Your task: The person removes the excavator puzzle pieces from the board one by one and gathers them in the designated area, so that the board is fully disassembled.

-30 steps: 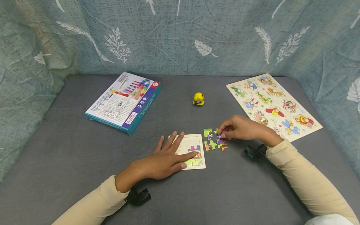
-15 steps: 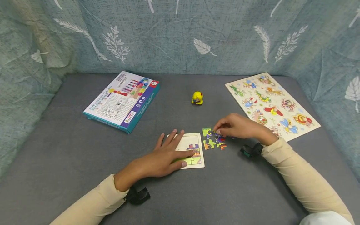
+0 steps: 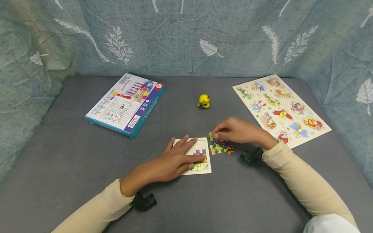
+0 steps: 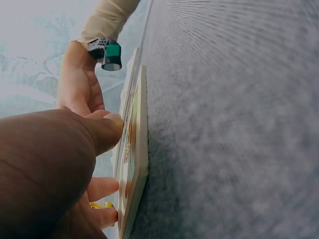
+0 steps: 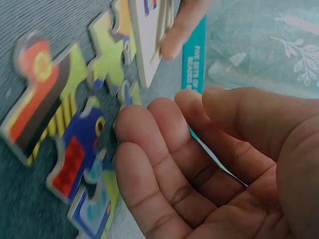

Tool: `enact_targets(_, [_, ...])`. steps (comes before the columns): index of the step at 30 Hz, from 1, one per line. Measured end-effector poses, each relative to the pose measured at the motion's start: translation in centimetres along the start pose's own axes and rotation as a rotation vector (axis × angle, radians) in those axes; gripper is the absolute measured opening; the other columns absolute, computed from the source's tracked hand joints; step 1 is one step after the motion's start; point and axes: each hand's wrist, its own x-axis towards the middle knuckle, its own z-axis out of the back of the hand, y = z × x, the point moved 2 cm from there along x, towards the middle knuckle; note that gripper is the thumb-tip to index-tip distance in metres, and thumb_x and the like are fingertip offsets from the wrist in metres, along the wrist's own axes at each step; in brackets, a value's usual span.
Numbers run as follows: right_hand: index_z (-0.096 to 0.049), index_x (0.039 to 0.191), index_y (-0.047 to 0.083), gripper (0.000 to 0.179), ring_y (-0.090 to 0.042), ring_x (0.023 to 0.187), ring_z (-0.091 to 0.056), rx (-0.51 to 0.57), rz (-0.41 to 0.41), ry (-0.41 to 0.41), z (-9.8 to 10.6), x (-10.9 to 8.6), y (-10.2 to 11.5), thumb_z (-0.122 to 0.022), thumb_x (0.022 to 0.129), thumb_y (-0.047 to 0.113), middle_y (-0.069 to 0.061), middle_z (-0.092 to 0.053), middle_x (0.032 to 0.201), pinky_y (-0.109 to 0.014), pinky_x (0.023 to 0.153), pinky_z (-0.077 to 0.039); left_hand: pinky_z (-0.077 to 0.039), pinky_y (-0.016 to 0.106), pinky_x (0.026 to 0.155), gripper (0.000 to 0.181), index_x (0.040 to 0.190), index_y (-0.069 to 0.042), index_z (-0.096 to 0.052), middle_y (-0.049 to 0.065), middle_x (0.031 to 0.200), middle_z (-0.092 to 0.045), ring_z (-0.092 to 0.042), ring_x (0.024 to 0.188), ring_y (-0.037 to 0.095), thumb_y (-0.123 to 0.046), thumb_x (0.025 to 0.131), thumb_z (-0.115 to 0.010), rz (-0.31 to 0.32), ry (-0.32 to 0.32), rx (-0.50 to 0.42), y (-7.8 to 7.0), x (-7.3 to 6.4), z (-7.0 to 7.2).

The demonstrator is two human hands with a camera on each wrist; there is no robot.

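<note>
My left hand [image 3: 172, 163] lies spread over a small wooden puzzle board [image 3: 208, 171], its fingers stretched across the frame. Joined puzzle pieces [image 3: 201, 166] fill the board's lower right part. Just beyond the board's right edge, my right hand [image 3: 237, 130] reaches down over loose jigsaw pieces, thumb and index fingertips close together at a green piece [image 3: 211, 137]. In the right wrist view the fingers are curled, and I cannot tell whether they pinch anything. A purple and red piece [image 5: 79, 144], an orange and black piece [image 5: 37, 107] and a green piece [image 5: 107, 52] lie on the cloth.
A teal and white boxed toy [image 3: 125, 105] lies at the back left. A small yellow figure [image 3: 203, 101] stands beyond the hands. To the right, a large insect picture board [image 3: 282, 110] lies angled, near my right forearm. A leaf-patterned curtain [image 3: 180, 38] hangs behind.
My right hand has moved left across the loose pieces, from the upper right ones to the green piece by the board. The left hand stays on the board, its fingers shifting slightly.
</note>
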Motion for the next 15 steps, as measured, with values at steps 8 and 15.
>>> enact_targets(8, [-0.072,0.105,0.000,0.018,-0.021,0.075,-0.065,0.040,0.026,0.024,-0.32,0.58,0.34,-0.058,0.098,0.009,-0.004,-0.071,0.087,-0.030,0.063,-0.050,0.008,0.064,0.107,0.046,0.150,-0.037,-0.038,0.009,0.163,0.000,0.011,0.146,0.032,-0.032,0.104,-0.045,0.002,0.070,0.004,0.07,-0.02,-0.18])
enact_targets(15, [-0.072,0.106,0.000,0.019,-0.022,0.073,-0.062,0.055,0.034,0.033,-0.57,1.04,0.87,-0.057,0.099,0.009,-0.005,-0.070,0.085,-0.030,0.062,-0.049,0.013,0.061,0.107,0.047,0.152,-0.038,-0.032,0.008,0.163,0.005,0.017,0.144,0.031,-0.038,0.105,-0.038,0.040,0.101,-0.017,0.07,0.15,-0.36])
